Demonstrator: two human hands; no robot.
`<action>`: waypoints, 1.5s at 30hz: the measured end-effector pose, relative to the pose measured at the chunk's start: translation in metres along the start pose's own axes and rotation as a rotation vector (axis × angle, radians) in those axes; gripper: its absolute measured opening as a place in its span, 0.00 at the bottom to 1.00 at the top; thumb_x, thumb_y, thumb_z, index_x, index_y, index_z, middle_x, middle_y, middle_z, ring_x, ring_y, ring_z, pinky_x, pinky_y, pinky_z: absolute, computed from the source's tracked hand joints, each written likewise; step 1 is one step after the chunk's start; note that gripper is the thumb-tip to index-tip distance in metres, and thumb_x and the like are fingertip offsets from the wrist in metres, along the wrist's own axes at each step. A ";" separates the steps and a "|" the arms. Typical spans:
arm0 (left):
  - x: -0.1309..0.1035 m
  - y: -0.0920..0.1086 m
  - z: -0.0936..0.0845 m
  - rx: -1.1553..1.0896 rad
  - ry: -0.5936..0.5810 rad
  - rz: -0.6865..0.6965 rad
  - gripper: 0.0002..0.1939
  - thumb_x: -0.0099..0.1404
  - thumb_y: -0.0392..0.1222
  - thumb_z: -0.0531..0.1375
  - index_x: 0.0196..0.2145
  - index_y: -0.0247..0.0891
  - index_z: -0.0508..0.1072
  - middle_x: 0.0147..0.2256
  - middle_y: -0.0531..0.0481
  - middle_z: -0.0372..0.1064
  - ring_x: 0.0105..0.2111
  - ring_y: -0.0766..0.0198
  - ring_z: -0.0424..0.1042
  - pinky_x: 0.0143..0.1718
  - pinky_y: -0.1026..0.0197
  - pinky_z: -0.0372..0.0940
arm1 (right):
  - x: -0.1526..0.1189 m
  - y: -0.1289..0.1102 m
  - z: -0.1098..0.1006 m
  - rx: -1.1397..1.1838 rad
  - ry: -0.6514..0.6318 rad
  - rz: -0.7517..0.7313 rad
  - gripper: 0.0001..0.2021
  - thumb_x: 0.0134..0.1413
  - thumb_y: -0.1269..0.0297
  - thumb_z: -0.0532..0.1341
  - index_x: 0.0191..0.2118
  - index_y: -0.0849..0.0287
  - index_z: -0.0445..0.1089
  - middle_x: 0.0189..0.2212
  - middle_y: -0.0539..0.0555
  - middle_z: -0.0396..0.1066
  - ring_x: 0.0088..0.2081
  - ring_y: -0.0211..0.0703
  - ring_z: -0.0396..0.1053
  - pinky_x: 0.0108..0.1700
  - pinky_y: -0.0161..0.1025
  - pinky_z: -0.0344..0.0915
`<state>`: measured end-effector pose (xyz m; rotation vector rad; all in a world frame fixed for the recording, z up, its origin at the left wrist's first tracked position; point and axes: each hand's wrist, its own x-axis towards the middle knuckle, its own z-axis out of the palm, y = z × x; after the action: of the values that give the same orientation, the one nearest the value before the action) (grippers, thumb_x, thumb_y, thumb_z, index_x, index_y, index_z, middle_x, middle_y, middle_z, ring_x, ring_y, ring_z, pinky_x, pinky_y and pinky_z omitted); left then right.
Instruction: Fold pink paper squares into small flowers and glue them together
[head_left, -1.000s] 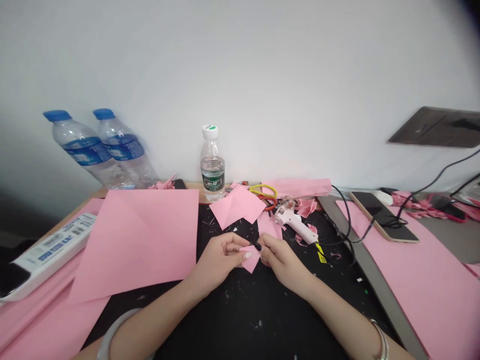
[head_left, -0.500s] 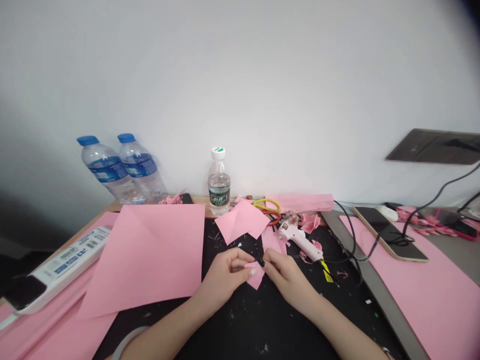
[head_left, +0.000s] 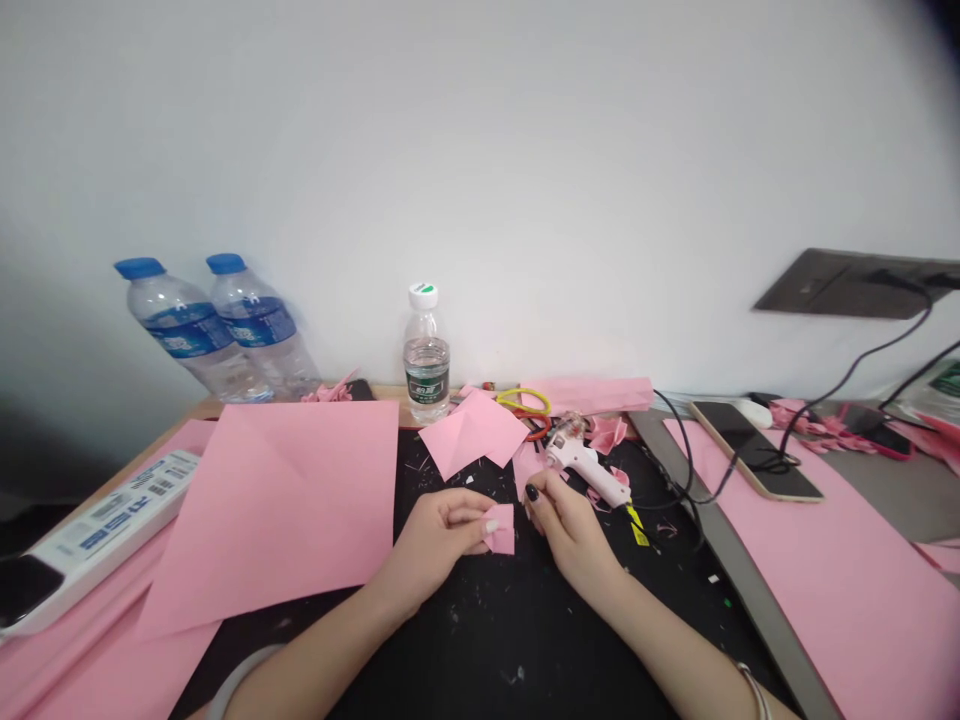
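Between the thumb and fingers of my left hand [head_left: 437,542] is a small folded piece of pink paper [head_left: 503,532]. My right hand [head_left: 576,535] is just to its right, apart from the paper, with thumb and fingertips pinched together. Whether anything tiny is in that pinch I cannot make out. Beyond my hands lie several pink paper squares [head_left: 471,432], overlapping. A pale pink glue gun [head_left: 592,470] rests behind my right hand, and scissors with yellow and red handles [head_left: 526,402] lie partly under the paper.
A large pink sheet [head_left: 300,500] and a long white box [head_left: 112,530] lie on the left. Two blue-capped bottles [head_left: 187,330] lean on the wall; a smaller bottle [head_left: 426,360] stands upright. On the right are a phone [head_left: 757,450], black cables [head_left: 694,480] and another pink sheet [head_left: 832,570].
My right hand has let go of the small paper and moved slightly right of it. The paper has turned in my left hand. The whole view has shifted a little.
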<state>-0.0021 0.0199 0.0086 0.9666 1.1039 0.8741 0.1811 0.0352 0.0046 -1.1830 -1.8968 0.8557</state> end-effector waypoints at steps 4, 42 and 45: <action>-0.003 0.003 0.001 -0.048 0.025 0.005 0.14 0.53 0.43 0.66 0.37 0.35 0.76 0.32 0.47 0.77 0.36 0.59 0.75 0.39 0.61 0.68 | -0.002 -0.003 0.001 0.053 -0.002 -0.023 0.03 0.57 0.68 0.54 0.32 0.58 0.62 0.25 0.49 0.60 0.25 0.38 0.58 0.27 0.34 0.56; -0.004 0.006 0.002 -0.057 -0.019 -0.088 0.15 0.52 0.47 0.67 0.34 0.36 0.73 0.29 0.49 0.77 0.34 0.61 0.77 0.35 0.65 0.69 | -0.003 -0.009 0.001 -0.005 -0.068 -0.251 0.06 0.55 0.72 0.58 0.27 0.57 0.66 0.33 0.54 0.64 0.35 0.41 0.65 0.31 0.36 0.63; -0.002 0.003 0.001 -0.045 -0.012 -0.077 0.14 0.51 0.47 0.67 0.31 0.35 0.72 0.28 0.50 0.76 0.34 0.61 0.77 0.34 0.66 0.69 | -0.002 -0.008 0.001 0.027 -0.084 -0.222 0.06 0.54 0.72 0.59 0.27 0.58 0.66 0.34 0.54 0.64 0.34 0.41 0.65 0.29 0.34 0.61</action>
<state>-0.0014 0.0186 0.0122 0.8860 1.0994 0.8263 0.1774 0.0300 0.0102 -0.9118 -2.0325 0.8172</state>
